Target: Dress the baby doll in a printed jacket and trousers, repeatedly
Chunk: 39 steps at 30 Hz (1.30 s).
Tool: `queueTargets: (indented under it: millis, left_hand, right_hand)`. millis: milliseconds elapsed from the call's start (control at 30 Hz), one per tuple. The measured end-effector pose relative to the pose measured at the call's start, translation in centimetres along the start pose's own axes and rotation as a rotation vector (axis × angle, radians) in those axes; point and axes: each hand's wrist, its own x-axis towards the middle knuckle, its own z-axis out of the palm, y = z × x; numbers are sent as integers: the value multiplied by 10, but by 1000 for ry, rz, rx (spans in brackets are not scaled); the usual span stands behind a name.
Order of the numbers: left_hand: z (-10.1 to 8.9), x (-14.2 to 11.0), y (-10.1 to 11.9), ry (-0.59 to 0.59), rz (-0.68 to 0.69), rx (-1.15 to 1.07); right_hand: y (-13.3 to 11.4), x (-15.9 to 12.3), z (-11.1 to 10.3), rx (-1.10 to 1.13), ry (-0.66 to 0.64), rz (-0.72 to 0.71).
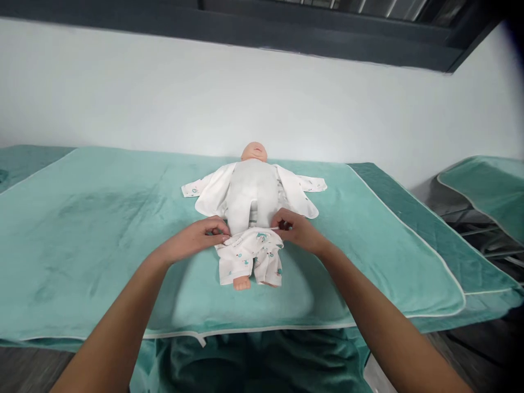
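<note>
A baby doll lies on its back, its head toward the wall and its legs toward me. Its white printed jacket is spread open on both sides, with the sleeves stretched outward. White baby pants with a small green print cover the lower legs, and one foot pokes out of a leg opening. My left hand pinches the waistband at its left corner. At the right corner, my right hand has its fingers closed on the same waistband.
A mint-green blanket with pale piping covers the bed under the doll. Behind it rises a white wall below a dark window frame. Another green-covered surface stands at the right, over metal legs.
</note>
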Motion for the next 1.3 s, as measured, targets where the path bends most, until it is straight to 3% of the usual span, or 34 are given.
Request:
queueTargets:
  millis: [133,333,467,633,700,867,1000,1133,1300]
  left_hand:
    - [-5,-3,-1,-56,15,35]
    - [-3,3,-12,-36,-5,-16]
    - [2,16,-13,214,78,0]
    - [6,53,-15,599,53,-55]
    - [6,68,-18,672,61,-86]
    - [3,94,-24,795,91,-111]
    - [2,110,-30,863,71,-263]
    - [6,125,-38,828,130,-342]
    - [11,122,-56,667,53,-469]
  right_hand:
    - [-2,-8,-13,-175,-81,-90]
    - [9,-9,-8,-442,88,-121]
    - [21,8,2,-252,376,-156]
    - [26,34,11,111,551,33]
    - [29,37,6,115,563,58]
    - [39,42,-19,-121,560,35]
    - [52,56,-19,74,638,103]
    - [67,67,-6,380,503,154]
    - [74,61,-4,447,288,91]
